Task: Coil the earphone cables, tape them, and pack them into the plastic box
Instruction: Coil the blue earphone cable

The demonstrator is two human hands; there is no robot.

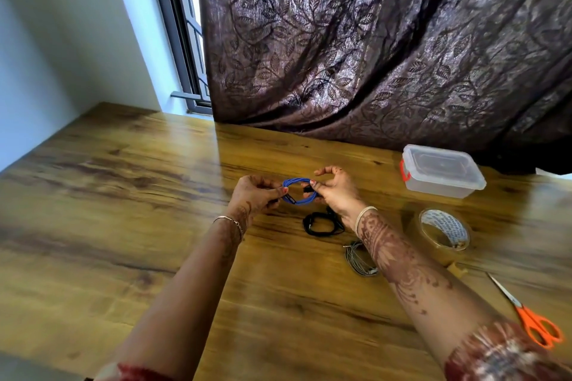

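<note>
Your left hand (258, 193) and right hand (335, 187) pinch opposite sides of the coiled blue earphone cable (299, 192), lifted just above the desk (123, 195). A black coil (322, 224) lies just below it, and a grey coil (359, 260) sits partly under your right forearm. The closed plastic box (442, 175) stands to the right, the tape roll (444, 233) nearer you, the orange scissors (526, 314) nearest.

Wooden table (123, 195) under a dark leaf-patterned curtain (371, 40), daylit window (188, 25), pale wall (62, 40).
</note>
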